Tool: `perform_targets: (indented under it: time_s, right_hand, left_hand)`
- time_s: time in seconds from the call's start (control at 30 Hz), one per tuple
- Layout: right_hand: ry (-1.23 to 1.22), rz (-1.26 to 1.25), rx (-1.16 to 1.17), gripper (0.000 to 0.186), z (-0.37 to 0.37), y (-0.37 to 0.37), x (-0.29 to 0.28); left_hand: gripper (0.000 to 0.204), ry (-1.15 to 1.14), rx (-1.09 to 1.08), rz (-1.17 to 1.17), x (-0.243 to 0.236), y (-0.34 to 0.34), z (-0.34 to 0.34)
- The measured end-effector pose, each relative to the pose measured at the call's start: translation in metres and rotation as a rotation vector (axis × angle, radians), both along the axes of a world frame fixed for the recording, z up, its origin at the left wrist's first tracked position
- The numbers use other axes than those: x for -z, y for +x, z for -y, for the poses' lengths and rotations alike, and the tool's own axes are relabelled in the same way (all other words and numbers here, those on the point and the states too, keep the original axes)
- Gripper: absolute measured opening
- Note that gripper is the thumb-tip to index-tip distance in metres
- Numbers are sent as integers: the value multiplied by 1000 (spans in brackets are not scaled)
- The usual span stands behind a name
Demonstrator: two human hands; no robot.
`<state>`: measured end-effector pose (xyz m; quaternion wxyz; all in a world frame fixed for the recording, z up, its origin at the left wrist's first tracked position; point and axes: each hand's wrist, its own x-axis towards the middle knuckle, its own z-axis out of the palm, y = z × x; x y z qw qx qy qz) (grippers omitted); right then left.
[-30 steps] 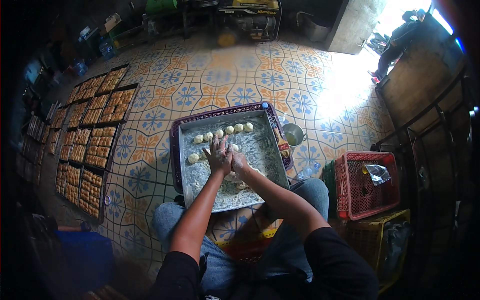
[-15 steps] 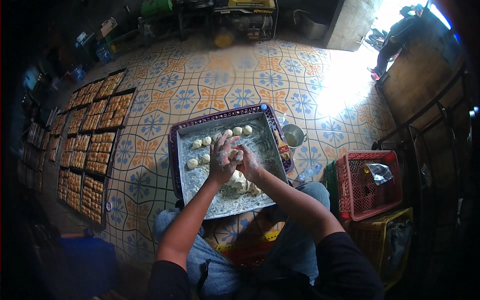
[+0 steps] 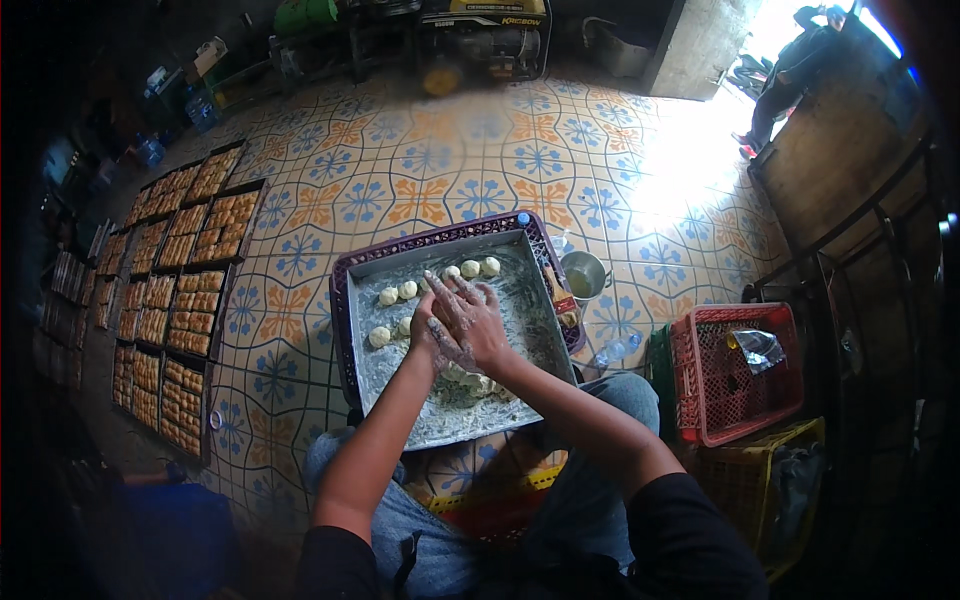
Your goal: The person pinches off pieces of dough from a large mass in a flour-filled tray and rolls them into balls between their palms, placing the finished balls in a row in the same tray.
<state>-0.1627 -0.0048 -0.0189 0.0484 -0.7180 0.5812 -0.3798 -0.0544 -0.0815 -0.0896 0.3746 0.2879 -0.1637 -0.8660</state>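
My flour-dusted hands meet over a floured metal tray (image 3: pixel 525 370). My right hand (image 3: pixel 474 326) lies across my left hand (image 3: pixel 426 338), its fingers spread. A piece of dough showed between them a moment ago; now the palms hide it. Beyond my hands sits a row of small round dough balls (image 3: pixel 490 266), partly covered by my fingers. More balls lie to the left, among them a dough ball (image 3: pixel 380 337) near the tray's left wall. Under my wrists, a larger lump of dough (image 3: pixel 478 384) rests in loose flour.
The tray sits on a purple crate (image 3: pixel 338 300). A brush (image 3: pixel 557 284) lies on its right rim, beside a metal pot (image 3: pixel 584 274). A plastic bottle (image 3: pixel 618 349), a red crate (image 3: pixel 690 400) and a yellow crate (image 3: pixel 765 450) stand right. Trays of baked bread (image 3: pixel 195 312) cover the left floor.
My right hand has turned from cupping to lying flatter across my left, with its fingers spread. Both hands have shifted slightly left, and the dough piece is out of sight.
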Motion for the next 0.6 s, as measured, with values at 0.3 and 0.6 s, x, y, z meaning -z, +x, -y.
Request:
perform_targets:
  time_s: [0.3, 0.6]
  right_hand:
    - [34, -252, 171, 72, 0, -22, -23]
    - [306, 962, 123, 74, 37, -57, 37]
  left_hand:
    - [39, -99, 16, 198, -47, -15, -16]
    - [37, -446, -86, 312, -42, -24, -18]
